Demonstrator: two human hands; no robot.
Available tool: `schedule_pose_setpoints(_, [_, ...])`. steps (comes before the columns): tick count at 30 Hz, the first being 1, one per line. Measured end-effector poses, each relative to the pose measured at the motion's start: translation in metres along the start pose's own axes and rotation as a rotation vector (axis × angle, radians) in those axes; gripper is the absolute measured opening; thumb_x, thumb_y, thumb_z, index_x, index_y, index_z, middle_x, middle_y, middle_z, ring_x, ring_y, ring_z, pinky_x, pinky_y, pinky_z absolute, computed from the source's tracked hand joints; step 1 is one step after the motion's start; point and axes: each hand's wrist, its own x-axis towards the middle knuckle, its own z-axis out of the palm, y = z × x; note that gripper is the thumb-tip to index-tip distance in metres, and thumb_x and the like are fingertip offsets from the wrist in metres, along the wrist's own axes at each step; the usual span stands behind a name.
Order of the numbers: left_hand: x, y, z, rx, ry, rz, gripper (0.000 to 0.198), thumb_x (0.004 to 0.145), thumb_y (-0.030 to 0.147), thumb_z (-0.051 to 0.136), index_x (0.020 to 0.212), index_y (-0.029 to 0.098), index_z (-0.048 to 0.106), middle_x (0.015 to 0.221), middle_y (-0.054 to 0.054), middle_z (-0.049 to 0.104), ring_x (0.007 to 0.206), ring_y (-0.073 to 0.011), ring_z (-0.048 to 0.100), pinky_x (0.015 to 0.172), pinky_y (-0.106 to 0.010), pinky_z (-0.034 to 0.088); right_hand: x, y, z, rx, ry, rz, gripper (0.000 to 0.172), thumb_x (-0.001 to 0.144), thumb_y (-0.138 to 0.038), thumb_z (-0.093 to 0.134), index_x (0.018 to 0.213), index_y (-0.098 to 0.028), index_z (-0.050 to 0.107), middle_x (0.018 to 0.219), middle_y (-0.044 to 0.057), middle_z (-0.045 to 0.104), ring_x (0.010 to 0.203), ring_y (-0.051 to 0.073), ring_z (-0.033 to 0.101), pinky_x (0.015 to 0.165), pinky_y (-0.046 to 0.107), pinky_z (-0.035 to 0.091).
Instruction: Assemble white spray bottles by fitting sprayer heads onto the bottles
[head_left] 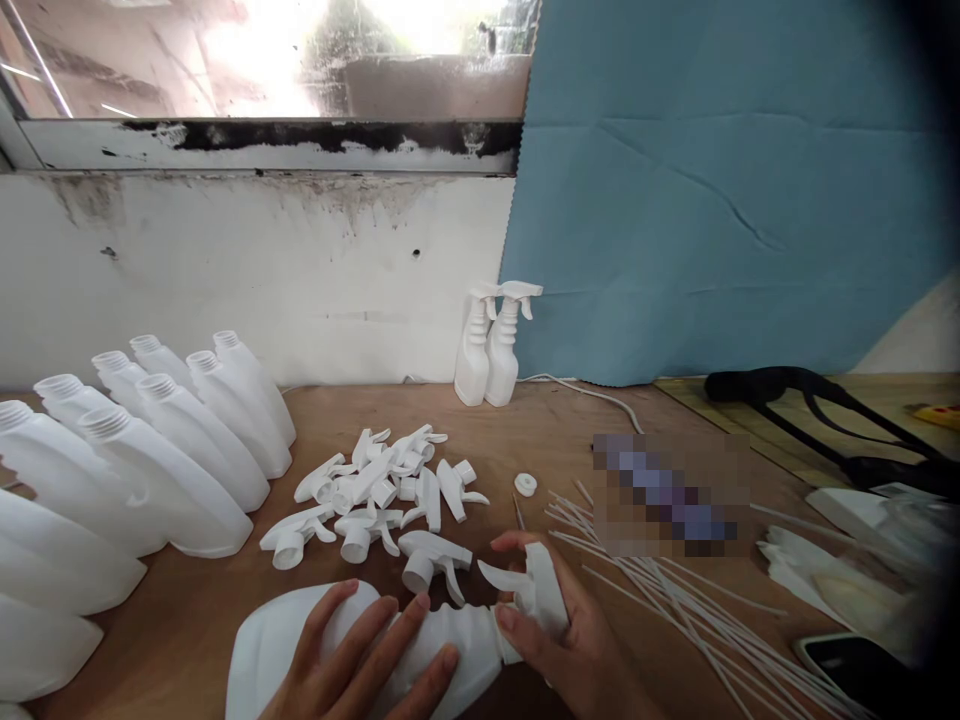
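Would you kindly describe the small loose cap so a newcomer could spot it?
On the wooden table, look right of the heap of white trigger sprayers. The small cap lies alone there; it is a plain round ring without a trigger.

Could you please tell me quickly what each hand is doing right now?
Left hand: open, fingers spread flat on the lying white bottle.
Right hand: closed around the trigger sprayer at the bottle's neck.
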Motion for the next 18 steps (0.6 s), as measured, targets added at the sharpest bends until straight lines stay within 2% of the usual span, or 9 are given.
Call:
schedule_pose_setpoints(3, [0.001,-0.001,-0.001,-0.019,0.010,-0.023,0.037,0.103,0.037,0.041,0.136,0.029,0.056,0.129,-0.005,0.066,0.116,-0.0202,0.057,0.120,-0.050,0.014,0.004,-0.002,-0.006,-0.035,-0.023,-0.003,0.056,0.074,-0.057,0.072,0.114,-0.024,0.052,0.083,0.001,0.064,0.070,0.018,0.059,0.066,0.030,0.046])
schedule_pose_setpoints(5, [0.001,-0.003,-0.001,-0.029,0.036,-0.042,0.035,0.103,0.036,0.042,0.133,0.030,0.059,0.126,-0.005,0.067,0.115,-0.0195,0.059,0.120,-0.048,0.018,0.007,-0.003,-0.011,-0.075,-0.094,0.006,0.056,0.069,-0.059,0.075,0.106,-0.021,0.058,0.089,0.004,0.067,0.076,0.021,0.062,0.069,0.031,0.048])
schedule_pose_setpoints(8, [0.002,-0.002,0.000,-0.023,0.052,-0.057,0.034,0.103,0.033,0.041,0.130,0.030,0.061,0.124,-0.004,0.068,0.113,-0.0190,0.060,0.119,-0.048,0.019,0.012,-0.003,-0.016,-0.146,-0.186,0.056,0.051,0.066,-0.061,0.076,0.090,-0.018,0.063,0.076,0.003,0.065,0.064,0.017,0.058,0.059,0.028,0.046])
schedule_pose_setpoints(12, [0.002,0.001,0.001,-0.011,0.039,-0.035,0.036,0.104,0.036,0.038,0.132,0.031,0.060,0.126,-0.003,0.068,0.115,-0.0188,0.059,0.121,-0.049,0.014,0.013,0.003,-0.014,-0.156,-0.170,0.099,0.054,0.066,-0.068,0.071,0.082,-0.018,0.059,0.058,-0.002,0.058,0.045,0.011,0.047,0.045,0.024,0.038])
schedule_pose_setpoints(16, [0.001,0.000,0.000,0.007,0.029,-0.019,0.036,0.104,0.036,0.038,0.134,0.030,0.058,0.130,-0.002,0.066,0.120,-0.0181,0.056,0.122,-0.049,0.010,0.009,0.005,-0.010,-0.099,-0.108,0.147,0.057,0.064,-0.072,0.070,0.083,-0.019,0.058,0.053,-0.004,0.053,0.043,0.010,0.044,0.042,0.023,0.036])
schedule_pose_setpoints(18, [-0.001,-0.001,0.000,-0.006,0.040,-0.023,0.035,0.104,0.035,0.040,0.134,0.030,0.057,0.130,-0.002,0.065,0.121,-0.0174,0.056,0.123,-0.048,0.010,0.007,0.005,-0.011,-0.072,-0.111,0.111,0.058,0.064,-0.071,0.072,0.085,-0.018,0.062,0.056,-0.002,0.056,0.046,0.011,0.046,0.045,0.024,0.039])
